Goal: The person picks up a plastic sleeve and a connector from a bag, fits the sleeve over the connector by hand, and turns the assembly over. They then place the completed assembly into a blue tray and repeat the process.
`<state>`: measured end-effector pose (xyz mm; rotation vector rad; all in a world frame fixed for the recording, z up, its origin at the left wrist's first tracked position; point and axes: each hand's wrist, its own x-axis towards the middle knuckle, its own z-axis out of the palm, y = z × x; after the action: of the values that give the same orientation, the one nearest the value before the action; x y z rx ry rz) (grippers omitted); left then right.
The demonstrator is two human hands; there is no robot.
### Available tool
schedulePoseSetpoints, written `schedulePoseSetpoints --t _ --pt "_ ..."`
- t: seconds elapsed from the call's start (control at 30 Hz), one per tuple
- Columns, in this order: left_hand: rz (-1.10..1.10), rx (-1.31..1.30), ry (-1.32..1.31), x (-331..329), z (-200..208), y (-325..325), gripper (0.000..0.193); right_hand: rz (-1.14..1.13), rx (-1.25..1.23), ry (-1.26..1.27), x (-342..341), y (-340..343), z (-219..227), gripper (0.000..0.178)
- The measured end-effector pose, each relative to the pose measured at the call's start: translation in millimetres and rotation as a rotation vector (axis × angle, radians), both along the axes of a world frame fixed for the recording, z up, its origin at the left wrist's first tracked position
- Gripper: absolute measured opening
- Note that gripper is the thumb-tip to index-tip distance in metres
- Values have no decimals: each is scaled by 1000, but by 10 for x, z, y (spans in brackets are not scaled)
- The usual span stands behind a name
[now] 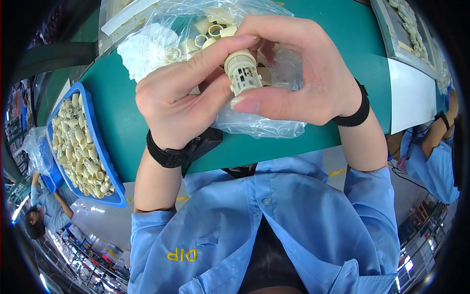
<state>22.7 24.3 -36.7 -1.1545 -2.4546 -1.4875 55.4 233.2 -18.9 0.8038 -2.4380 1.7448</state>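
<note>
Between my two hands is a cream plastic cylindrical housing, with slots along its side and a wider collar at its upper end. My left hand pinches it from the left with thumb and fingers. From the other side my right hand curls round it, the thumb near its lower end and the fingertips by the collar. Some of those fingertips are hidden behind the part. Beneath and beyond the hands lies a clear plastic bag with several loose cream rings in it.
A blue tray heaped with cream cylindrical parts stands at the left edge of the green table. A metal-edged frame runs along the far right beside a white sheet. Other people sit at both sides.
</note>
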Motion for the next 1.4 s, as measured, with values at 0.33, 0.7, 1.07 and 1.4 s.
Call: schedulePoseSetpoints --t 0.33,0.7,1.07,1.4 --pt "-34 38 -36 -18 -17 5 42 81 73 291 -154 21 -50 36" --pt "6 38 7 -26 -43 -3 40 20 -269 -458 -17 -2 222 28" --pt "-102 11 337 -94 -47 13 35 127 -123 -106 -12 54 -73 45" --pt "-187 137 294 -75 32 54 40 49 -408 -308 135 76 -120 58"
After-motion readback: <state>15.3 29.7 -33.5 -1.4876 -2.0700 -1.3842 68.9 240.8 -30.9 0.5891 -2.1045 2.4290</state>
